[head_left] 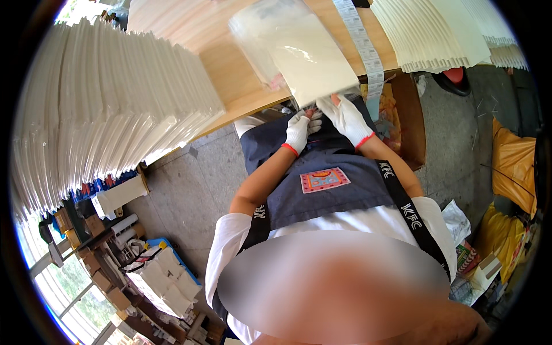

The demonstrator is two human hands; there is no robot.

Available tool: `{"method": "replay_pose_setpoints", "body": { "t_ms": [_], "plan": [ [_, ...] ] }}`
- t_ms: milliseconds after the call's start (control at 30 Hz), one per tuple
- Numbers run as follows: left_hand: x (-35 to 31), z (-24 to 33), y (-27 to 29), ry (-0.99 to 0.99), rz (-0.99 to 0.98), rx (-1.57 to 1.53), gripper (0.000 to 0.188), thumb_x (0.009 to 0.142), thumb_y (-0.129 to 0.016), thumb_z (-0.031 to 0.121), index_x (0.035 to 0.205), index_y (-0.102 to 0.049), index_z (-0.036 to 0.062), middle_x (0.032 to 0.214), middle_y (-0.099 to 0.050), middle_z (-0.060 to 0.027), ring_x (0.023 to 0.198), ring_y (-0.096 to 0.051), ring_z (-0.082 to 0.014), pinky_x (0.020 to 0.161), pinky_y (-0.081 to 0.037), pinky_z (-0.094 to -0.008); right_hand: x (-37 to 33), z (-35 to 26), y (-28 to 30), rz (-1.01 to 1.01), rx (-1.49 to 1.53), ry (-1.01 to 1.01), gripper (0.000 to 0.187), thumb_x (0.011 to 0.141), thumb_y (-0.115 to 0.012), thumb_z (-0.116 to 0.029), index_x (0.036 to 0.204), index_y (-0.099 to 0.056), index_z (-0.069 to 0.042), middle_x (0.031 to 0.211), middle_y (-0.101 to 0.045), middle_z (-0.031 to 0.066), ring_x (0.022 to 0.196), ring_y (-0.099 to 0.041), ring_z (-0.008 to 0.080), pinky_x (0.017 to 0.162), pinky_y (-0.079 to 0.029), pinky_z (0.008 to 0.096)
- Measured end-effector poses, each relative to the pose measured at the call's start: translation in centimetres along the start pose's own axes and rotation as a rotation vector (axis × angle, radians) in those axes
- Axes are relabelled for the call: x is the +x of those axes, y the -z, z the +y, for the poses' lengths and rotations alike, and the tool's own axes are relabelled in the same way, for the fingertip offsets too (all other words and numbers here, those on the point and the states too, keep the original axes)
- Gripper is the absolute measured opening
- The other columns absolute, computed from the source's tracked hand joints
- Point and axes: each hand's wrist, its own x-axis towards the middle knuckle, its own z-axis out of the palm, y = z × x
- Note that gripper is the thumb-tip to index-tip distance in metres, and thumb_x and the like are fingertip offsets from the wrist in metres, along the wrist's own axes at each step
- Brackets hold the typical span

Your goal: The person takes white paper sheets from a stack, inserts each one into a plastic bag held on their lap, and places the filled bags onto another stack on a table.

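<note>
A flat cream packet [315,63] in clear, shiny plastic lies at the table's near edge, its near end jutting over my lap. My left hand [298,131], in a white knit glove with a red cuff, is closed at the packet's near left corner, bare thumb tip showing. On the same near edge, further right, my right hand [347,122] in a matching glove grips with its thumb by the rim. Its other fingers are partly hidden. Loose clear plastic [253,34] extends from under the packet's left side.
Tall stacks of plastic-wrapped cream packets [109,98] fill the table's left side. More cream packets [420,34] stand at the far right. A strip of printed labels [362,43] hangs over the edge of the wooden table [224,80]. An open brown box [411,121] stands below.
</note>
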Motion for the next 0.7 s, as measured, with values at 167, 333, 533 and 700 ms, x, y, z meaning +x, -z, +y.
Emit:
{"method": "replay_pose_setpoints", "body": {
  "t_ms": [167, 333, 533, 700],
  "plan": [
    [1.0, 2.3, 1.8, 0.078, -0.036, -0.048, 0.026, 0.089, -0.056, 0.024, 0.106, -0.057, 0.0036, 0.092, -0.065, -0.009, 0.073, -0.063, -0.0165, 0.06, -0.053, -0.0294, -0.9, 1.6, -1.5, -0.063, 0.002, -0.062, 0.041, 0.094, -0.045, -0.016, 0.131, -0.034, 0.0, 0.122, -0.051, 0.0183, 0.115, -0.05, 0.0335, 0.09, -0.049, 0.0343],
    [-1.6, 4.6, 3.2, -0.131, 0.126, 0.275, 0.03, 0.088, -0.058, 0.027, 0.102, -0.058, -0.0002, 0.093, -0.066, -0.0125, 0.07, -0.064, -0.0172, 0.059, -0.053, -0.0266, -4.8, 0.5, -4.4, -0.206, -1.132, 0.084, 0.027, 0.093, -0.049, -0.022, 0.112, -0.056, -0.004, 0.092, -0.062, 0.0047, 0.071, -0.059, 0.0084, 0.058, -0.049, 0.0234],
    [-1.9, 5.6, 4.1, -0.149, 0.071, 0.393, 0.03, 0.09, -0.054, 0.025, 0.103, -0.059, -0.0019, 0.094, -0.065, -0.0129, 0.073, -0.064, -0.0165, 0.061, -0.052, -0.0246, 1.1, -1.2, -7.3, -0.316, -2.477, 0.994, 0.042, 0.077, -0.061, -0.018, 0.118, -0.053, -0.022, 0.097, -0.055, 0.007, 0.081, -0.058, 0.0301, 0.067, -0.048, 0.0398],
    [-2.2, 6.4, 4.6, -0.105, 0.06, 0.402, 0.029, 0.091, -0.053, 0.024, 0.1, -0.06, -0.0025, 0.09, -0.066, -0.0114, 0.069, -0.063, -0.0143, 0.059, -0.051, -0.0229, 1.9, -0.7, -7.1, -0.454, -2.374, 1.004, 0.029, 0.079, -0.059, -0.023, 0.108, -0.059, -0.019, 0.087, -0.061, 0.0084, 0.078, -0.061, 0.0274, 0.062, -0.048, 0.0397]
  ]
}}
